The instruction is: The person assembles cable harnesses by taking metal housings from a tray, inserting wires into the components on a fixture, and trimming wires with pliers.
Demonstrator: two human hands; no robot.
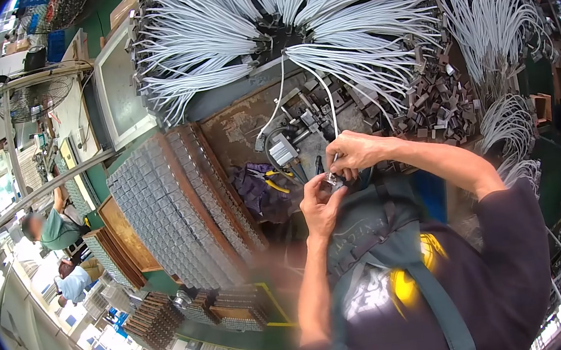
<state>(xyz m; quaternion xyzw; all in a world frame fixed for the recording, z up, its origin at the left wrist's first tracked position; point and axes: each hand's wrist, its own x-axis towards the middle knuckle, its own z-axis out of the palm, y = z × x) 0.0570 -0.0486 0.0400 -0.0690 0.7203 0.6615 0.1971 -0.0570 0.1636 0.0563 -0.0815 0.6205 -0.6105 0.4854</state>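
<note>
My left hand (319, 206) is closed, its thumb and fingers pinching a small silvery metal part (333, 179) in front of my apron (372, 216). Just above it, my right hand (354, 151) is closed on a white cable (333, 110) whose upper length runs up to the big cable bundle (364, 55). The fingertips of both hands meet around the metal part, and the cable's end is hidden there. Yellow-handled pliers (274, 184) lie on a dark purple cloth (258, 195) left of my hands. Beyond them sits a metal bench fixture (284, 149).
Loose metal blocks (442, 105) are heaped on the right of the bench. Trays of grey parts (167, 212) stand at the left. More white cables (491, 19) hang at the far right. Two people, one in a green shirt (58, 229), are at the far left.
</note>
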